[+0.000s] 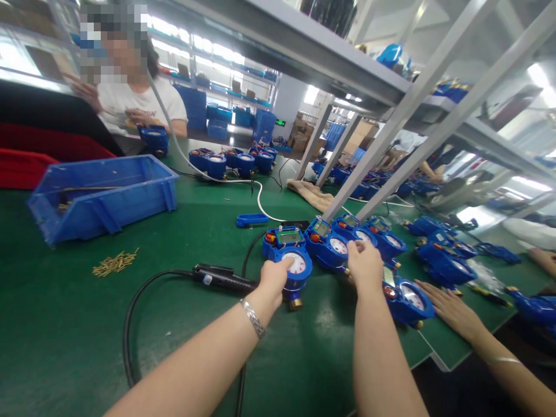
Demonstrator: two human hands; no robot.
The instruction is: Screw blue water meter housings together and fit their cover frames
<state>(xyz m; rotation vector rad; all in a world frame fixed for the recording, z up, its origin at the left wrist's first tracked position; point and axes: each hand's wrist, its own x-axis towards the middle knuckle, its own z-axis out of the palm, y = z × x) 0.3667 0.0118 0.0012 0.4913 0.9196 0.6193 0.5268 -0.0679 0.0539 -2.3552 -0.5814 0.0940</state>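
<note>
My left hand [275, 280] rests closed on the near edge of a blue water meter [289, 252] with a white dial and a small green display. My right hand [364, 264] reaches over the row of blue meters [347, 237] to its right, its fingers curled on one of them near the dial. A silver bracelet sits on my left wrist. A black electric screwdriver [221, 278] with a black cable lies on the green mat just left of my left hand.
A blue plastic bin [104, 197] stands at the left, with a pile of brass screws [113, 263] in front of it. Another person's hand [452, 307] lies flat at the right by more meters. A person in a white shirt sits across the table. Slanted metal shelf posts [391, 139] rise behind the meters.
</note>
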